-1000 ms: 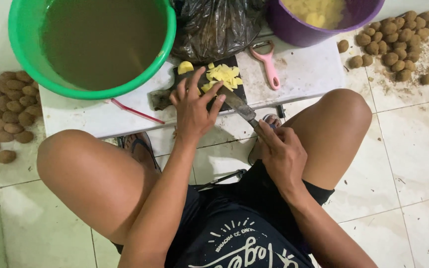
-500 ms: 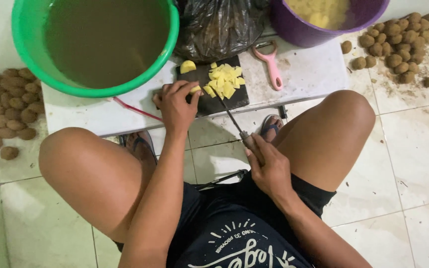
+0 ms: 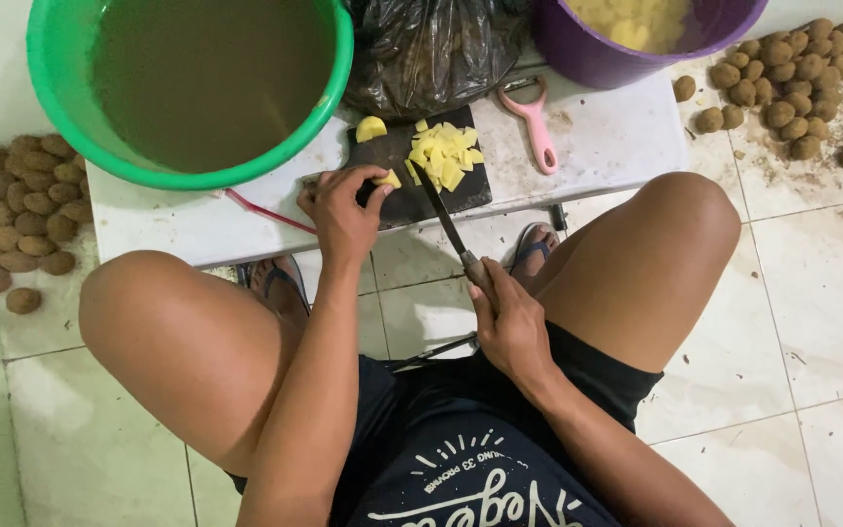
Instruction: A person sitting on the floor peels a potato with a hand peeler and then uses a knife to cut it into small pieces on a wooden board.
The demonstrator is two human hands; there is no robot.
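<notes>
The person is sitting with bare knees spread over a tiled floor (image 3: 812, 322); the right hand (image 3: 511, 327) is closing around the handle of a knife (image 3: 449, 226), fingers wrapped tight on it, and the blade is angling up and away so that its tip is lying among the cut pieces; the left hand (image 3: 341, 210) is curling at the near left edge of a dark cutting board (image 3: 407, 190), its thumb and fingers pinching a small yellow potato piece (image 3: 386, 179) that is sitting on the board; the board is resting on a low white desk (image 3: 617, 146), and a heap of yellow potato chunks (image 3: 446, 154) is lying on the far half of it, just beside the blade; a pink peeler (image 3: 533, 122) is lying on the desk to the right of the board, apart from it; farther off, a green bucket (image 3: 60, 107) of murky brown water is standing at the left, a black plastic bag (image 3: 431, 49) in the middle, and a purple bucket (image 3: 587, 59) holding pale cut potato at the right; piles of brown unpeeled potatoes (image 3: 21, 210) are lying on the floor at both sides.
</notes>
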